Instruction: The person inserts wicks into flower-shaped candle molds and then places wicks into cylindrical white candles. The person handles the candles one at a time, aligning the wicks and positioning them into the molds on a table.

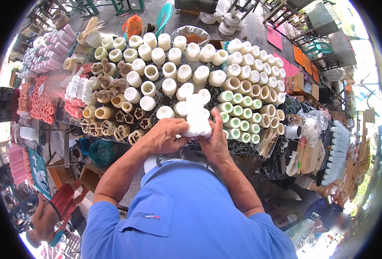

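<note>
Two hands, left hand [165, 136] and right hand [214, 140], gripping white mould [197, 116] between them

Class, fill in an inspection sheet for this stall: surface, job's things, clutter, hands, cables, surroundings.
Surface: table packed with rows of upright moulds.
Job's things: white bear-shaped mould, held over the table's near edge.
Clutter: cream cylinders, green-rimmed cylinders, brown shaped moulds, pink tubes, plastic bags.
Hands: left hand and right hand both grip the white mould.
Cables: nothing seen.
Surroundings: concrete ground, teal chair, cardboard boxes, another person at lower left.
</note>
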Tool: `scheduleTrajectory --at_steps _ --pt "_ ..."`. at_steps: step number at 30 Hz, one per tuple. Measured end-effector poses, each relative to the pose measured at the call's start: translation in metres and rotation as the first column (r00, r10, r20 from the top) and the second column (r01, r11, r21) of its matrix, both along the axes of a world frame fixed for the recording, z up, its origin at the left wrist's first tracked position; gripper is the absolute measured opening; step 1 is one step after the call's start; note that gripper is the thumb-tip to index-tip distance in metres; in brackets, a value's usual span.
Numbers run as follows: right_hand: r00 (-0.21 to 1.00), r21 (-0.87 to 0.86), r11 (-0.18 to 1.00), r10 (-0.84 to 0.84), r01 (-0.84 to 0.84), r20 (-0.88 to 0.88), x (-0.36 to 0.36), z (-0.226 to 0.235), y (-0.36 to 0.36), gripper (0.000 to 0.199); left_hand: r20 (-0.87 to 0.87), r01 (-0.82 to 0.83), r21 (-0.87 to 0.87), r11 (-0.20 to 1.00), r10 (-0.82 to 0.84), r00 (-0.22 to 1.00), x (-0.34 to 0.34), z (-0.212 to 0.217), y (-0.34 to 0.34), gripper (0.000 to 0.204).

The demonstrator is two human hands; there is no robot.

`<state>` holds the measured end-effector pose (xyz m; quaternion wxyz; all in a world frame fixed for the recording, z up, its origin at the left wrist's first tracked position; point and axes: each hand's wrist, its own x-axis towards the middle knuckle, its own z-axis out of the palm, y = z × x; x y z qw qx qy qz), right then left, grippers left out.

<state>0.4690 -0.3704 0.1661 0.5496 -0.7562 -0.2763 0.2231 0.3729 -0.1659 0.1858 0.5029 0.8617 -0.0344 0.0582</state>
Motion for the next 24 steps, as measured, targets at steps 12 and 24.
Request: scheduleTrajectory --at_steps 12,24 --pt "0.928 -0.01 1.0 -0.009 0.013 0.373 0.002 -0.029 -0.002 0.062 -0.041 0.136 -0.069 0.988 -0.139 0.989 0.001 0.0 -0.007 0.013" --pt "0.857 -0.006 0.992 -0.103 0.122 0.505 0.0 -0.029 0.016 0.041 -0.03 0.015 -0.021 1.0 -0.016 0.999 -0.016 -0.006 -0.021 0.017"
